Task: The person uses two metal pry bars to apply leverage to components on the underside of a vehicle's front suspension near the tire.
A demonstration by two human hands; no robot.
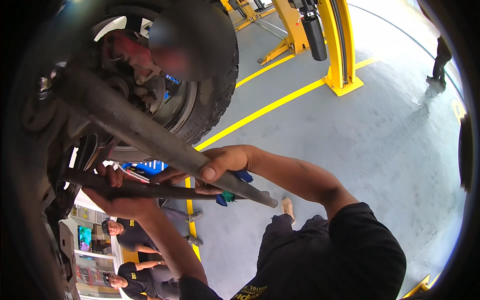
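A thick grey metal tube (135, 127) runs slantwise from the vehicle's underside down to its free end at the middle. My right hand (227, 162) is closed round it near that end, thumb on top. Below it, a thinner dark rod (150, 191) lies at an angle to the tube. My left hand (117, 195) wraps round this rod near the vehicle, fingers over its far side. A blue and green piece (226, 198), perhaps cloth, shows under my right hand; its kind is unclear. Some fingers behind the tube are partly hidden.
A treaded tyre (220, 95) and a red brake caliper (132, 50) are above the tube, partly covered by a blurred patch. A yellow lift post (342, 55) stands on the grey floor (320, 135). Two people (132, 235) are at the lower left; another person (440, 60) stands far right.
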